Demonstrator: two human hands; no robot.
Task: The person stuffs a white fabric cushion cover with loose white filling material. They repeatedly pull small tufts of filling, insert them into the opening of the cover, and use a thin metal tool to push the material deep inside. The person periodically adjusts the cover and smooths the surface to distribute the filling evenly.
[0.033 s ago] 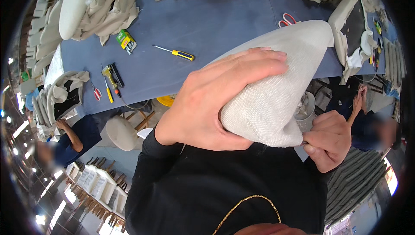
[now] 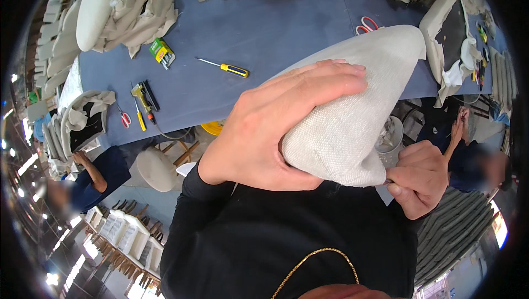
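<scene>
A padded panel covered in light beige woven fabric (image 2: 352,123), like a chair cushion, is held up in front of my chest, its far end reaching over the table. My left hand (image 2: 281,128) is closed round its near left side, fingers lying across the top and thumb underneath. At the near right corner, where the fabric folds, my right hand (image 2: 420,180) is closed in a fist, thumb and forefinger pinching the fabric's edge. The underside of the panel is hidden.
On the blue-grey table (image 2: 275,29) lie a yellow-handled screwdriver (image 2: 234,70), a green-yellow box (image 2: 162,52), a staple gun (image 2: 144,98) and red-handled scissors (image 2: 366,25). Stacked covered panels (image 2: 127,12) stand at the back left. People work at left (image 2: 104,172) and right (image 2: 463,156).
</scene>
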